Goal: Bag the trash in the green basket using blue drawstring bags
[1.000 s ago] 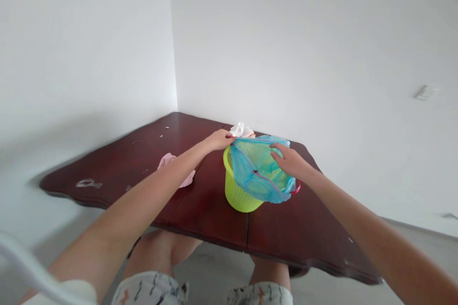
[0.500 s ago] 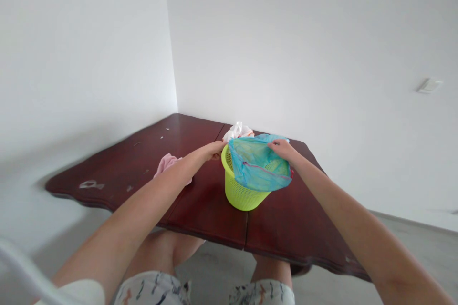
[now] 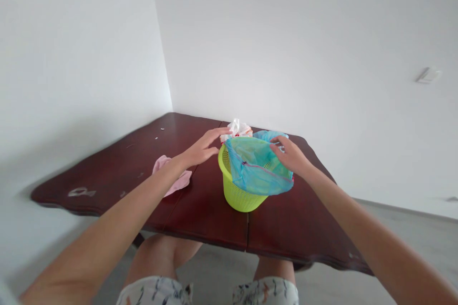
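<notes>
A yellow-green perforated plastic basket [image 3: 240,197] stands upright on the table, with a thin blue plastic bag [image 3: 263,182] lining part of it and folded over its front and right rim. At the basket's left rim, my left hand [image 3: 204,147] is open, thumb and fingers apart and holding nothing. My right hand [image 3: 291,155] is at the right rim beside the bag's edge, its thumb and fingers bent with a gap between them. The basket's left rim shows bare. Behind it lies a crumpled white plastic bag [image 3: 239,128] with red-orange marks.
A pink cloth [image 3: 181,182] lies crumpled left of the basket, partly behind my left forearm. The dark red wooden table [image 3: 211,214] has a wavy edge, seams and small white scraps. White walls meet behind it. A switch [image 3: 428,75] is on the right wall.
My left hand has let go at the left rim and opened, moving slightly left. My right thumb and fingers have loosened from their pinch on the blue bag. The view has shifted slightly.
</notes>
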`<state>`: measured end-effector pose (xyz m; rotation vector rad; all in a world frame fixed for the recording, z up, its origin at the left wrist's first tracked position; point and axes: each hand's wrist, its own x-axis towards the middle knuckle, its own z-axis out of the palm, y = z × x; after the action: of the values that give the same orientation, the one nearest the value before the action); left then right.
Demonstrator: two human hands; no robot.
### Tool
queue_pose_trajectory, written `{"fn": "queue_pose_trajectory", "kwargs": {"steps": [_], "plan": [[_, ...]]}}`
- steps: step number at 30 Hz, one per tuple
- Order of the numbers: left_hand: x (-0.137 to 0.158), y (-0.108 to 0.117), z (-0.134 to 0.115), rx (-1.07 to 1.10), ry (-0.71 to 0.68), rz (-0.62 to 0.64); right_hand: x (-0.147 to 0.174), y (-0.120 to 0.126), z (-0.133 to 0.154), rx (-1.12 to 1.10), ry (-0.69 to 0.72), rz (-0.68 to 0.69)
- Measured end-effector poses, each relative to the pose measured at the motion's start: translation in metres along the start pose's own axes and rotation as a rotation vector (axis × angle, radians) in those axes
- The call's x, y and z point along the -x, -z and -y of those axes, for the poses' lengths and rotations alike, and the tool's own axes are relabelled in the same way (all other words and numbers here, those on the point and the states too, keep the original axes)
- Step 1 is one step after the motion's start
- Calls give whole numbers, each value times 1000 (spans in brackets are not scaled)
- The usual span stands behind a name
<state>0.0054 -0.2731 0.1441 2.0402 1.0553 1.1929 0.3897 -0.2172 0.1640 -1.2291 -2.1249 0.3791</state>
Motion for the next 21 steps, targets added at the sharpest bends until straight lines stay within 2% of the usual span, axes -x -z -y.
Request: {"fn": "queue_pose_trajectory", "kwargs": {"steps": [1,3,5,6,10,13,16,18,21], "plan": [[6,2,-10,-135,-140,90,14,4,11,-18,70,4],[16,3,-32,-374,-336,255,47,10,35,-70,212,132],[22,2,-52,-484,-397,319,78,10,56,-81,285,234],[24,2,-60,-507,-408,327,91,8,64,-58,331,220],[34,-4,-72,-577,-480,265,125,-10,74,81,454,-10],[49,-14,-65,-603,-584,141,137,-27,69,198,499,-180],[68,-26,-55,-660,-666,70,144,-39,63,312,551,-311],[79,-33,-53,-692,-680,52,146,-41,61,326,571,-317],[83,-40,-58,-580,-600,21,141,-28,61,212,561,-213]]}}
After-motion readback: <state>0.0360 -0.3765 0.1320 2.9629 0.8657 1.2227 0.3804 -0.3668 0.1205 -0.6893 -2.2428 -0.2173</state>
